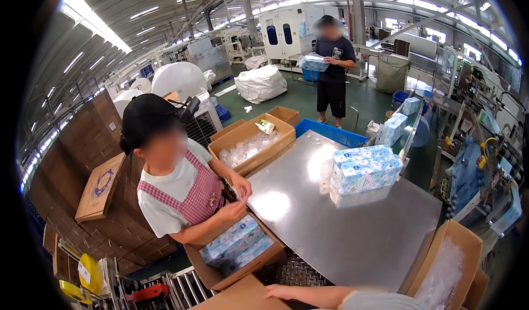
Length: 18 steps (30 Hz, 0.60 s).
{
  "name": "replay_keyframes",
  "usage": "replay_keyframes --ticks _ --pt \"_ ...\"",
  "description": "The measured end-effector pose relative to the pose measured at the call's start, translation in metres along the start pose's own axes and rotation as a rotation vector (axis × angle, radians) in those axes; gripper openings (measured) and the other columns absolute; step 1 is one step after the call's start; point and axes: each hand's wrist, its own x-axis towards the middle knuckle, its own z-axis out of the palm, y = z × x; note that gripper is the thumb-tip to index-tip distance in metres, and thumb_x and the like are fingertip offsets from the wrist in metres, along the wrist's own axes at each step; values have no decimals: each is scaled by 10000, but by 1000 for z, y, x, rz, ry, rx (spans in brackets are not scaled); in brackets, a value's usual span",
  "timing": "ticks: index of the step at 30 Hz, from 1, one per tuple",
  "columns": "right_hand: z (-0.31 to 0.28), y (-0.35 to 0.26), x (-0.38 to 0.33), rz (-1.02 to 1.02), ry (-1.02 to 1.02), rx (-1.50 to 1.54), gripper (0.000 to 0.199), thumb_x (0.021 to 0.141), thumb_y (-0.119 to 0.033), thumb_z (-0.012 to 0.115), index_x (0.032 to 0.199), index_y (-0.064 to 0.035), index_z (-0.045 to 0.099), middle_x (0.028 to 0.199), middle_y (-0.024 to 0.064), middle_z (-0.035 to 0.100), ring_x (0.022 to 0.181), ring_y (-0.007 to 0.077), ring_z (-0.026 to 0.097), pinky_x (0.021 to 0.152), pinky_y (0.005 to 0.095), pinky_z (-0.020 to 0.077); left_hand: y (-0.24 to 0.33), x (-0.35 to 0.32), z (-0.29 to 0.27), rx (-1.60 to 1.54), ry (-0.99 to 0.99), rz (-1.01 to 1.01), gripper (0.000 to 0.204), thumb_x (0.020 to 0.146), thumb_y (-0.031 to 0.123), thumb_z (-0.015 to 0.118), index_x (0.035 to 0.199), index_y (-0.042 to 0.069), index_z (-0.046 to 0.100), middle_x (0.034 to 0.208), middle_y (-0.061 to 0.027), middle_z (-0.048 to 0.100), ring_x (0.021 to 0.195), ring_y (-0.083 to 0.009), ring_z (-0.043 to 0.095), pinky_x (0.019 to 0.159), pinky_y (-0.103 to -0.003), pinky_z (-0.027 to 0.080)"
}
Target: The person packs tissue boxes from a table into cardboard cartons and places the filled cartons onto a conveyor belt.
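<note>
At the lower edge my right hand (280, 292) reaches in from the right, its fingers over the edge of a brown cardboard box (242, 298) that is cut off by the picture's rim. My left hand is out of sight. Just beyond stands an open carton (222, 281) packed with blue-and-white tissue packs (240, 246). A co-worker in a checked apron (193, 183) leans by that carton, both hands (239, 197) together above its far side. On the metal table (352, 238) sits a block of blue-and-white tissue packs (368, 169).
Cartons with clear plastic bags stand at the table's far left (250, 150) and near right (443, 271). A blue crate (330, 132) is behind the table. Rollers (184, 288) lie lower left. Another person (333, 56) holds a pack farther back. Machinery (485, 161) lines the right.
</note>
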Motion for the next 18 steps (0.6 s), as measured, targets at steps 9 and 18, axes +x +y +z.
replay_keyframes --ticks 9,18 --pt "187 -154 -53 -36 -57 -733 669 1056 -302 459 1585 -13 167 1433 206 547 1335 267 532 1096 352 414 78 8 118 -1504 -739 -192 665 1027 573 457 1453 62 467 1349 -141 576 1188 -296 579 992 -435 498" --pt "74 -147 -127 -288 -13 -1734 502 887 -522 598 1188 -141 724 1432 158 522 1369 306 433 1111 717 217 146 -40 80 -954 -238 48 724 951 275 690 1530 -8 358 1395 -197 563 1233 -327 542 1038 -416 456"
